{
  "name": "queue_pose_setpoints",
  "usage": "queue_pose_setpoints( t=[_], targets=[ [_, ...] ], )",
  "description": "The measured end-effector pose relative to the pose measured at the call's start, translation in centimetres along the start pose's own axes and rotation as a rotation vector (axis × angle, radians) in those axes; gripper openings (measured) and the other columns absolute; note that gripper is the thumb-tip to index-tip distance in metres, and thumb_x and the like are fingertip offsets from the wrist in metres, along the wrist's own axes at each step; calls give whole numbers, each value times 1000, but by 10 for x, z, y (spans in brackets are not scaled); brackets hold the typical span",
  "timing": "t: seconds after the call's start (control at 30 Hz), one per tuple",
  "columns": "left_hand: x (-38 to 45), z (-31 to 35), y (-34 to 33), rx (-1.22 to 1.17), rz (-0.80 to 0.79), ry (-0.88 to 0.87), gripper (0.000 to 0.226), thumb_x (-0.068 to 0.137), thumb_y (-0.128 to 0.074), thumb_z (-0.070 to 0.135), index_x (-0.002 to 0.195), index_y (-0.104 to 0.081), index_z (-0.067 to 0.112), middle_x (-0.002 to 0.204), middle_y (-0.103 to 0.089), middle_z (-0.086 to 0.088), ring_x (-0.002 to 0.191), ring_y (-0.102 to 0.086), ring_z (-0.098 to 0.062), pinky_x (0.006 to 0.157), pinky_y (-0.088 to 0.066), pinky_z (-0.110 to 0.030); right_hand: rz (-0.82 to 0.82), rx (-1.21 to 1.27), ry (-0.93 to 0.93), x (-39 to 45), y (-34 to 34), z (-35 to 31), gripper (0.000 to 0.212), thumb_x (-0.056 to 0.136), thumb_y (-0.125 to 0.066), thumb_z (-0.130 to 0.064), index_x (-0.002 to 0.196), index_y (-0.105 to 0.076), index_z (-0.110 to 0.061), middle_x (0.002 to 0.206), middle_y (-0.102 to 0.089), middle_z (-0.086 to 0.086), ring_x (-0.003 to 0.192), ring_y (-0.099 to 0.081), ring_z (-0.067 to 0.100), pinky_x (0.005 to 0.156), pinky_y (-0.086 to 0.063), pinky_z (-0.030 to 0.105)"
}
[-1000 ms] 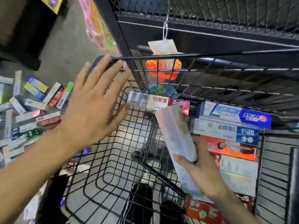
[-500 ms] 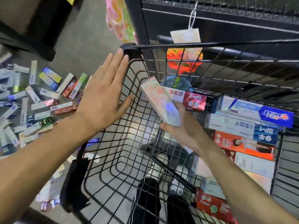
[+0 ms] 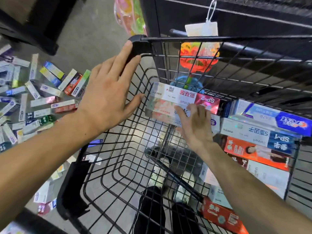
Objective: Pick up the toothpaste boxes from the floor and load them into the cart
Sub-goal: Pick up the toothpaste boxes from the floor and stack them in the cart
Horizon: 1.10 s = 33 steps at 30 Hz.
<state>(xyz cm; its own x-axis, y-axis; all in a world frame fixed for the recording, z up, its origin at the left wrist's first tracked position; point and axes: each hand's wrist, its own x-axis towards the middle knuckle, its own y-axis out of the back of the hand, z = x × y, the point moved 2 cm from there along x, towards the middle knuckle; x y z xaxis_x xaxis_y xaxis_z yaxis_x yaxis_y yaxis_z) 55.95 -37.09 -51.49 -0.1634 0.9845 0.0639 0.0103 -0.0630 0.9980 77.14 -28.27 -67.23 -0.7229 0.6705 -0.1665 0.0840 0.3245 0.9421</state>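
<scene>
Inside the black wire cart [image 3: 236,38], my right hand [image 3: 195,125] presses a white floral toothpaste box [image 3: 160,108] flat against the far wall with spread fingers, just under a white and pink SP-2 box [image 3: 179,95]. My left hand [image 3: 108,98] lies open on the cart's left wall, its fingertips at the black corner cap [image 3: 138,43]. A stack of toothpaste boxes [image 3: 253,132] fills the cart's right side. Several more boxes [image 3: 42,98] are scattered on the floor to the left.
A dark shelf unit [image 3: 236,17] stands right behind the cart, with a bagged orange toy [image 3: 197,59] and a tag hanging from it. Another dark shelf base [image 3: 33,36] is at the upper left. My dark shoes [image 3: 152,208] show through the cart's bottom.
My right hand carried the floral box from the middle of the cart up to the far wall and laid it flat under the SP-2 box. My left hand stayed on the cart's left side.
</scene>
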Motion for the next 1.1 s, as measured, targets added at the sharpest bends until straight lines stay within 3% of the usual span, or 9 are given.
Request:
queue_pose_setpoints(
  t=[0.07,0.13,0.23,0.43,0.6,0.7,0.8,0.97,1.1],
  targets=[
    [0,1,1,11,-4,13,76,93,-64,43,151,-33,6,165,-18,-18,128,-44,-44,104,-39,-59,9,-29,65,-4,-2,-5,71,79,-82,-36,140,-51,-17,128,-50,21,116,-47,39,99,-41,54],
    [1,3,2,10,-6,17,75,92,-65,42,151,-34,6,165,-17,-18,126,-44,-44,103,-40,-59,32,-44,137,-8,-10,-7,79,78,-84,-36,143,-45,-14,130,-42,22,117,-41,39,99,-45,56],
    [0,4,2,5,-14,21,75,91,-66,41,151,-34,7,166,-16,-17,126,-44,-44,101,-40,-59,71,-21,167,-10,-21,-7,88,70,-90,-19,142,-40,-15,126,-36,18,112,-37,37,95,-48,55],
    [1,4,3,1,-21,25,73,92,-64,41,149,-35,8,166,-15,-16,125,-44,-43,99,-42,-58,94,40,140,5,-15,-14,96,62,-89,1,144,-43,-17,130,-48,20,112,-47,36,94,-50,48],
    [0,2,3,-5,-31,27,72,92,-62,42,149,-35,8,167,-14,-16,122,-46,-44,97,-43,-58,113,-34,150,12,-3,-11,80,65,-89,-6,137,-57,-19,130,-54,20,111,-54,40,97,-43,53],
    [1,2,3,-7,-27,27,70,92,-57,45,148,-36,8,166,-14,-16,116,-49,-43,94,-45,-56,80,-57,144,17,0,-7,76,69,-89,-20,138,-57,-21,140,-48,22,122,-49,42,107,-35,57],
    [1,2,3,-7,-28,32,70,91,-57,45,147,-38,8,166,-16,-17,113,-51,-43,92,-46,-56,60,-67,164,23,-2,1,74,75,-85,-34,142,-53,-24,151,-42,20,138,-39,41,115,-26,61],
    [1,4,5,-6,-24,56,71,90,-55,43,149,-36,8,166,-18,-14,115,-50,-42,92,-44,-55,40,-60,163,21,-4,-3,76,81,-81,-38,148,-46,-25,157,-34,19,146,-28,41,121,-15,59],
    [1,4,7,1,-28,55,74,92,-52,45,153,-32,8,166,-19,-14,119,-49,-39,94,-42,-53,-79,-17,109,27,17,-19,77,93,-56,-60,157,-24,-32,167,-8,9,153,-6,31,125,-3,51]
  ],
)
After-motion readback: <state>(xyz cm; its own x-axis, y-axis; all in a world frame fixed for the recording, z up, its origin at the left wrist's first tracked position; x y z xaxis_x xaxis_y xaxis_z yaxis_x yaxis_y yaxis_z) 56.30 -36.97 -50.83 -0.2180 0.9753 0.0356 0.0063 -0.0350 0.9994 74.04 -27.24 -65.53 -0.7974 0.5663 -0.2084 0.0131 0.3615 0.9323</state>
